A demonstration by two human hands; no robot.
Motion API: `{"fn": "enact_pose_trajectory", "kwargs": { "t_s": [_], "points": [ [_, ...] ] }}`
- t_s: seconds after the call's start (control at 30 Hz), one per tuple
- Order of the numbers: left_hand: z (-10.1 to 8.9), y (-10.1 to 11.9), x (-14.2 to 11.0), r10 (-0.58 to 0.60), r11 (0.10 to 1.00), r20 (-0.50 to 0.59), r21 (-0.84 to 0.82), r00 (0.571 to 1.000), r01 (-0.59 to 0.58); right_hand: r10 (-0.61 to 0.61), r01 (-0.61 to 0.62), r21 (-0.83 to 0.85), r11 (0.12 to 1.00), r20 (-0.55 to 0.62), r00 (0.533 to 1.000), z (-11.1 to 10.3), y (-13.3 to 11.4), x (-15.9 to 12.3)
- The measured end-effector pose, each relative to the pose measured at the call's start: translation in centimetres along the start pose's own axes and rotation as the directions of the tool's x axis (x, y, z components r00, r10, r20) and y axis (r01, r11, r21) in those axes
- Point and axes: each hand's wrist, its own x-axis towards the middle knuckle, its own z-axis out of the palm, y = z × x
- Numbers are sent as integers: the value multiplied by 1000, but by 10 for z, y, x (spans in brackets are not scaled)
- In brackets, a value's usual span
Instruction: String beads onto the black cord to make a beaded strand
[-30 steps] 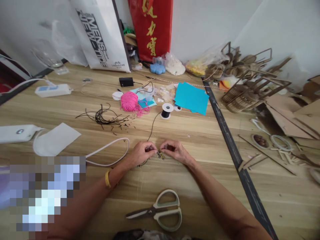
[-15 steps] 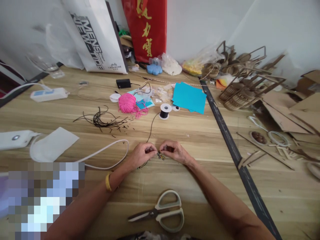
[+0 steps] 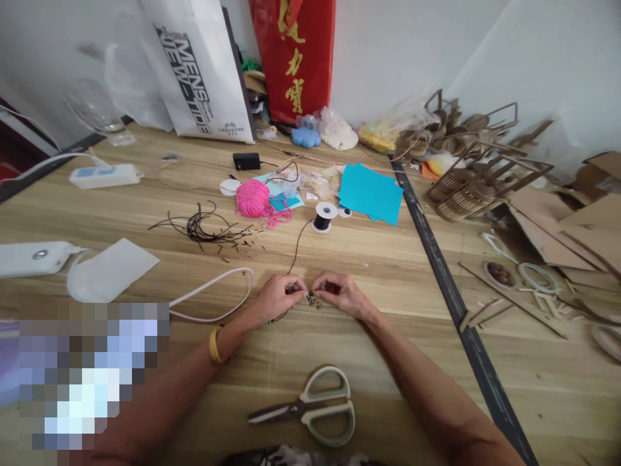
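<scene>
My left hand (image 3: 282,296) is closed in a pinch, with a black cord (image 3: 297,249) running into it from a white spool (image 3: 325,217) and showing again below the palm. Facing it, my right hand (image 3: 343,294) also pinches with thumb and finger, its tips almost touching the left ones. Just under the fingertips is a small cluster of dark and yellowish beads (image 3: 314,301). Whatever sits between the right fingertips is too small to make out. Nearer to me lies a pair of scissors (image 3: 310,408) with pale handles, its blades pointing left.
Black cord pieces (image 3: 198,226) lie left of the spool, near pink yarn (image 3: 253,198). Blue sheets (image 3: 371,194) are behind. A white cable (image 3: 218,275) loops beside my left forearm. Small woven baskets (image 3: 460,191) and wooden sticks (image 3: 490,314) stand or lie beyond the dark strip (image 3: 436,259).
The view has shifted slightly, so the things at the back appear a little further right. Both hands keep their pinch at nearly the same spot over the beads.
</scene>
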Motion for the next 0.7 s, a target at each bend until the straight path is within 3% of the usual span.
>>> {"fn": "enact_pose_trajectory", "kwargs": {
  "t_s": [0.7],
  "points": [
    [-1, 3, -1, 5, 1000, -5, -2, 1000, -5, -4, 4, -29, 1000, -3, 1000, 0, 0, 1]
  ]
}}
